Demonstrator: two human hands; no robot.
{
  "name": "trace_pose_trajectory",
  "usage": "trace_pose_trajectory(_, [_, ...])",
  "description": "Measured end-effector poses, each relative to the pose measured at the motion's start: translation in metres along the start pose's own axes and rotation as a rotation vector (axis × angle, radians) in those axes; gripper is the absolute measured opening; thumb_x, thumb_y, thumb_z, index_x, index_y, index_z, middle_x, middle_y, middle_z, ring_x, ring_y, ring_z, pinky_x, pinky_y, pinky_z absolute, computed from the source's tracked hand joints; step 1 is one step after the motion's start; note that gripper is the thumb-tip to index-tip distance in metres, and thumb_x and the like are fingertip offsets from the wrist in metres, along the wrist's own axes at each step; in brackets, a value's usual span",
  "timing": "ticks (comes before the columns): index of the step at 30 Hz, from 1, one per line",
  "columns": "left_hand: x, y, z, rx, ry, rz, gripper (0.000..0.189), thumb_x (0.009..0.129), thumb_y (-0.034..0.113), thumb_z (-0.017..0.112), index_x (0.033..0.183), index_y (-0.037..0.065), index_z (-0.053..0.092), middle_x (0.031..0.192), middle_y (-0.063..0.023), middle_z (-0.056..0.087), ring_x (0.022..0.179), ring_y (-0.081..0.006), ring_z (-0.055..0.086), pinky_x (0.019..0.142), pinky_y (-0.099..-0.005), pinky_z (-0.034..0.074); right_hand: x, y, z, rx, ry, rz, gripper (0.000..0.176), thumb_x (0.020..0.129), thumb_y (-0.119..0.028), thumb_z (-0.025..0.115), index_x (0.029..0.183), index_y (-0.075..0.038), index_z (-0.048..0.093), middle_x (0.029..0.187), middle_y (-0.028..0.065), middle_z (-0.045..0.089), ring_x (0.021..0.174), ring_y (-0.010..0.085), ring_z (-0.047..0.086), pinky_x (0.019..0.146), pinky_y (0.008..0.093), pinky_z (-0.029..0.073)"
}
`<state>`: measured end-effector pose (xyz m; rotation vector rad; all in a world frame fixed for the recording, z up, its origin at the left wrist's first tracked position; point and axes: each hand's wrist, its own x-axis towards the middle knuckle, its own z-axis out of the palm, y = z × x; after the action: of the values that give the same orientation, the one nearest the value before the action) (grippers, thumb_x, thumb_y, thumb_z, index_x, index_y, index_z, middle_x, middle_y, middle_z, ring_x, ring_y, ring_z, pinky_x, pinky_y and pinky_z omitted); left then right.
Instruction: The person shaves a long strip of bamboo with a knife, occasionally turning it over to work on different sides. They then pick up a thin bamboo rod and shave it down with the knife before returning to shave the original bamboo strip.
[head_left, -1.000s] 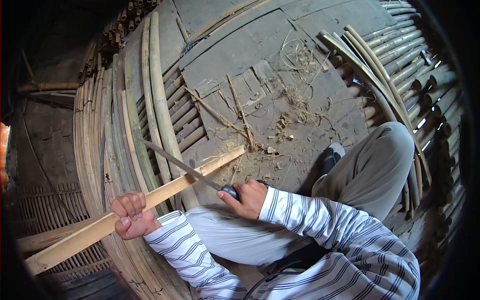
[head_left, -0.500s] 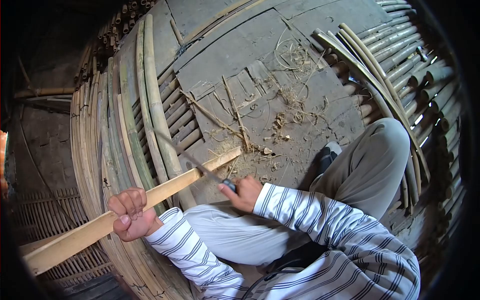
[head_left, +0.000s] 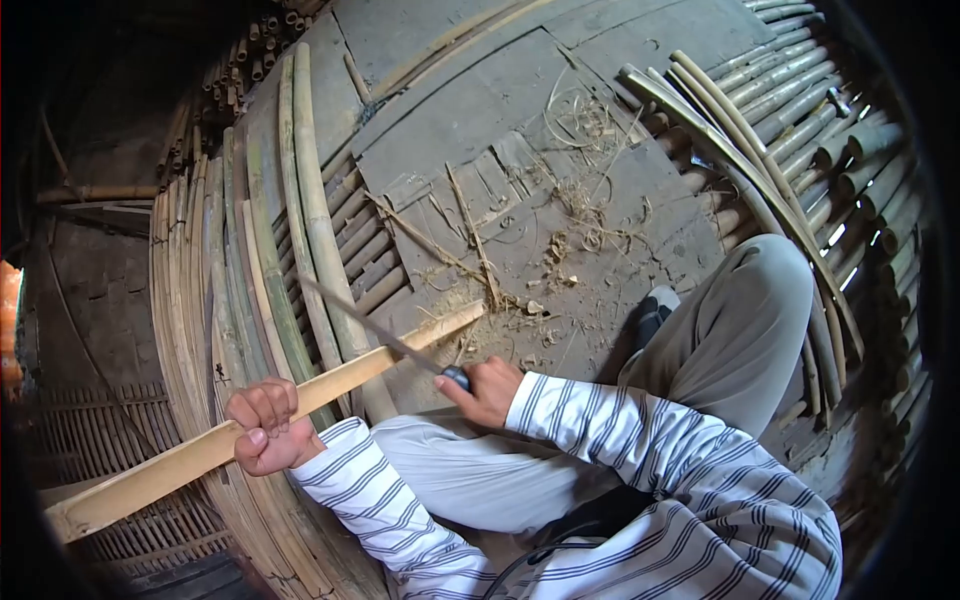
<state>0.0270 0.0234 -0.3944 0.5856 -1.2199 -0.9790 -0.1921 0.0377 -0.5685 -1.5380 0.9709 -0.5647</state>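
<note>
Bamboo strip held slantwise: near end low at frame L, far tip down on floor among shavings. L hand closed in a fist round the strip, about mid-length. R hand clenched on the dark handle of a long knife. Blade is laid across the strip's upper edge between the two hands, point aimed up-left toward the stacked poles.

Risks, as judged:
- Blade crosses the strip on the floor side of the L fist, w/ nothing between. If the edge skids along the smooth skin toward the body, knuckles could be cut.
- Far tip only rests on dusty boards, not braced. Under a hard stroke it could slide, and the strip would twist in the fist.
- If the blade is driven w/ the grain, the split may run off-line and a splinter may be lifted into the palm.
- Strip is held above the lap. A blade coming free suddenly could be carried toward the trouser leg or shoe.
- Edge contact is partly blurred, so bite depth can't be told.
</note>
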Motion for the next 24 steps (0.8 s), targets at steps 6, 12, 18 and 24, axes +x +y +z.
trace_pose_trajectory(6, [-0.001,-0.002,0.010,-0.013,-0.024,0.009,0.023,0.060,0.008,0.050,0.056,0.014,0.027,0.043,0.0028,0.027,0.035,-0.0067,0.018,0.036,-0.0225,0.016,0.003,-0.001,-0.002,0.002,-0.014,0.097,0.066,0.094,-0.057,0.044,0.084,0.003,0.069,0.061,0.0265,0.063,0.062,0.0430,0.067,0.067,0.0487,0.056])
trace_pose_trajectory(12, [-0.001,-0.002,0.003,-0.026,0.019,0.021,0.025,0.060,0.008,0.051,0.055,0.013,0.028,0.043,0.0025,0.027,0.035,-0.0071,0.017,0.036,-0.0232,0.016,0.030,0.054,0.000,-0.079,-0.054,0.263,0.073,0.093,-0.059,0.045,0.072,0.008,0.068,0.062,0.0277,0.063,0.068,0.0414,0.068,0.073,0.0456,0.056])
trace_pose_trajectory(18, [0.005,-0.003,0.000,-0.041,-0.026,-0.004,0.025,0.061,0.008,0.051,0.055,0.014,0.028,0.043,0.0026,0.028,0.035,-0.0069,0.017,0.035,-0.0235,0.015,0.012,0.009,0.004,-0.033,-0.012,0.127,0.070,0.092,-0.058,0.047,0.076,0.006,0.068,0.063,0.0302,0.061,0.068,0.0453,0.066,0.073,0.0473,0.055])
trace_pose_trajectory(24, [0.003,-0.002,-0.005,-0.036,-0.034,-0.011,0.024,0.060,0.008,0.051,0.055,0.014,0.028,0.043,0.0030,0.028,0.034,-0.0065,0.017,0.035,-0.0224,0.017,0.033,0.066,0.005,-0.129,-0.124,0.369,0.070,0.092,-0.062,0.041,0.083,0.002,0.071,0.074,0.0252,0.067,0.074,0.0413,0.069,0.074,0.0473,0.056])
